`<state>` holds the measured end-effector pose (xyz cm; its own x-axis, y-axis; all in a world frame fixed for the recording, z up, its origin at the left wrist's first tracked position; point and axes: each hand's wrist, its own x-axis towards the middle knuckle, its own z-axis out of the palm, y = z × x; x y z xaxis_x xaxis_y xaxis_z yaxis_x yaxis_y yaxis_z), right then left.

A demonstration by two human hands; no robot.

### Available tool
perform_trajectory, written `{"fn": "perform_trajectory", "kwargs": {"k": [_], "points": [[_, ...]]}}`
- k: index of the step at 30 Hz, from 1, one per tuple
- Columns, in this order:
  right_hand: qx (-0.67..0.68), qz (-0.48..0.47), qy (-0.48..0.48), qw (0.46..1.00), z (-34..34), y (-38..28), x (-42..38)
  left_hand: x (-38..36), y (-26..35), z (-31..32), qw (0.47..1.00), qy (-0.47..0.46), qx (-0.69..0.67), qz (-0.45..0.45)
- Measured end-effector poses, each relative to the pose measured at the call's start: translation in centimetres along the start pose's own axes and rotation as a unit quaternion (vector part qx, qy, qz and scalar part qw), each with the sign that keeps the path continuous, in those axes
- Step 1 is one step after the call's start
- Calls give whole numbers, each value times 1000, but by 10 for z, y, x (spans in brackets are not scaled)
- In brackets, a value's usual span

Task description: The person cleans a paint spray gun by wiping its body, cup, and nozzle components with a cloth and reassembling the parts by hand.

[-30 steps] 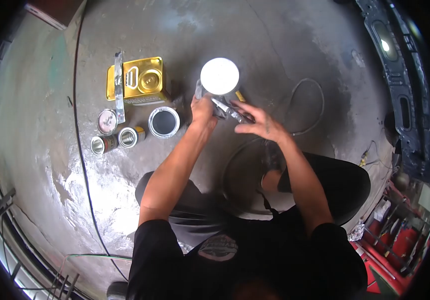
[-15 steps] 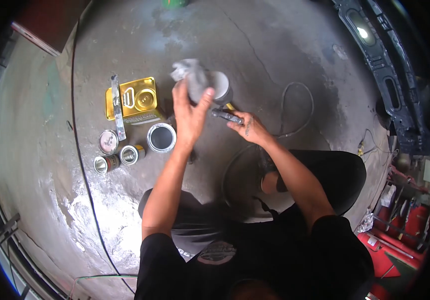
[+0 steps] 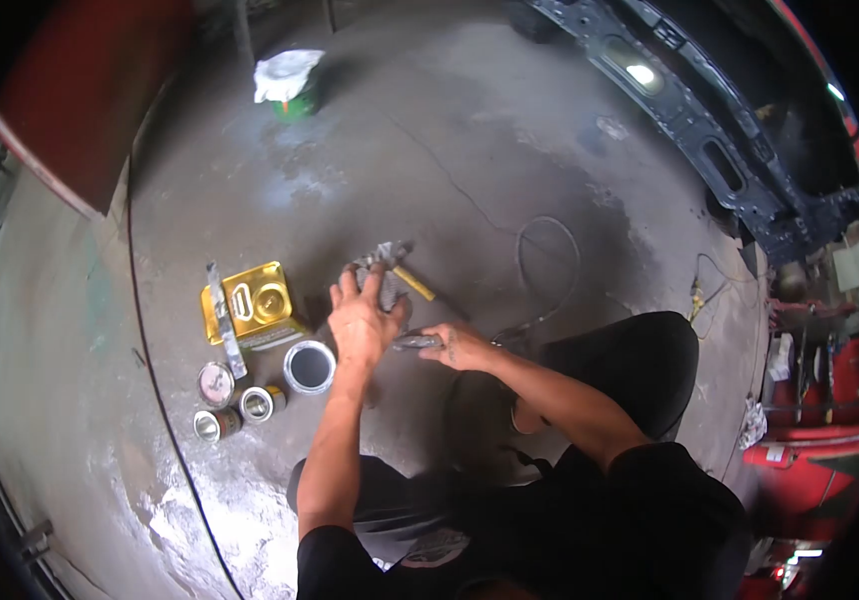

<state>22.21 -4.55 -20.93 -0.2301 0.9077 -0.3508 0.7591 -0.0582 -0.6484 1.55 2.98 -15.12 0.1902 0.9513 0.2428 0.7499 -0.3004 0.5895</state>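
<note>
My right hand is closed around the metal grip of a spray gun. My left hand is closed over a crumpled grey rag, its fingers spread across the gun's upper part. The gun's cup is mostly hidden behind that hand and the rag. A yellow stick-like handle shows just past the rag. Left of my left hand stand an open can with dark contents, a small open tin and another tin.
A gold rectangular can carries a paint-smeared strip. A round smeared lid lies near it. A looped hose runs on the floor at right. Farther off are a green bucket with white covering and a black car panel.
The view has tilted up, bringing the green bucket fully into sight. Both hands have turned the gun, so its grey cup no longer shows clearly. The left hand still holds the rag.
</note>
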Motion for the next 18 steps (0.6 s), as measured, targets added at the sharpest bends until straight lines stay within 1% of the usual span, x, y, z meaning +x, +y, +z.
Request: {"fn": "perform_trajectory", "kwargs": {"k": [2,4,5,7,8,9,11,12,13,14,15,16,17,18], "points": [[9,-1,17,1000,-6,-10,-2,5,18,-18,1000,29,-10,0],[9,-13,41,999,-15,-21,-6,8,27,-27,999,23,-21,-15],[11,-9,23,1000,-14,-17,-5,7,25,-25,999,24,-22,-17],[18,-1,-13,1000,-3,1,-1,0,5,5,1000,-10,-3,-17],[16,-13,-10,1000,4,11,-1,-6,-1,16,1000,3,-5,-20],[39,-16,-7,999,-2,5,-6,-3,7,9,1000,16,-7,-5],[89,-12,-14,996,-23,-30,-24,0,36,-34,999,31,-12,13],[85,-45,16,995,-24,-36,-32,3,57,-59,996,82,-15,43],[80,-84,51,992,-28,-44,-34,2,73,-76,995,89,-5,44],[68,-133,90,985,-36,-49,-29,4,71,-73,996,77,-2,51],[48,-73,36,996,-36,-46,-21,4,67,-62,996,67,2,60],[29,-8,-16,999,-32,-36,-14,5,45,-29,999,31,21,30],[10,62,-69,996,-29,-29,-14,-1,10,5,1000,9,-21,9],[30,17,-31,999,-24,-26,-20,-8,12,0,1000,1,-7,4]]}}
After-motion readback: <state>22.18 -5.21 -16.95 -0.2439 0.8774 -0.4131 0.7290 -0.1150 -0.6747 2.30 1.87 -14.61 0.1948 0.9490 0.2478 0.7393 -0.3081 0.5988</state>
